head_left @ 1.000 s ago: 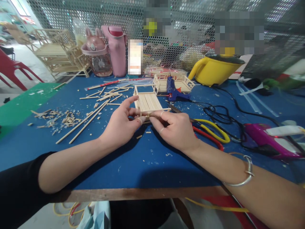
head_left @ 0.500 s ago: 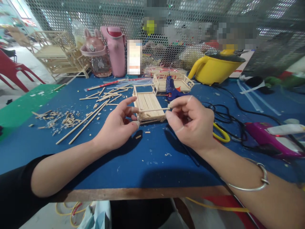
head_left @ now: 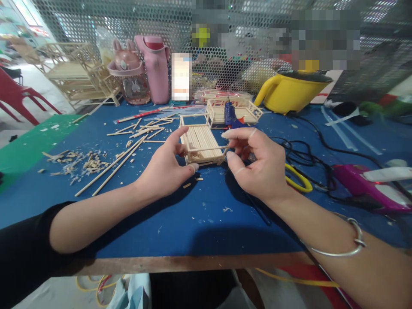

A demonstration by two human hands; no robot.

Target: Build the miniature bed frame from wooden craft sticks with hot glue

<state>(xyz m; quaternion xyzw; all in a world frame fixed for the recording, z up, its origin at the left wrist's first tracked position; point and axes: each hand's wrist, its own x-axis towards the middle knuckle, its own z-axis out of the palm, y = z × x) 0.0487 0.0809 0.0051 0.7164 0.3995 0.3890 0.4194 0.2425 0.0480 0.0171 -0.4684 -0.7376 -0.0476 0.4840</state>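
A small frame built of wooden sticks (head_left: 204, 139) stands on the blue table, with a slatted bed and one stick rail (head_left: 209, 149) across its near end. At its left side is my left hand (head_left: 167, 163), the index finger on the left edge and the thumb at the near lower corner, gripping it. My right hand (head_left: 259, 161) is by the near right corner, its thumb and index finger spread apart around the rail's end with nothing pinched between them. Behind stands a second stick-built frame (head_left: 252, 115), partly covered by a blue glue gun (head_left: 230, 115).
Loose sticks (head_left: 112, 165) and wood scraps (head_left: 92, 161) lie to the left. A yellow pot (head_left: 289, 94), black cable (head_left: 298, 156) and purple tool (head_left: 357, 189) occupy the right. A pink bottle (head_left: 157, 71) and a jug with ears (head_left: 131, 86) stand at the back.
My right thumb and index finger have parted from the rail's right end. My left thumb has slid slightly right along the frame's near corner.
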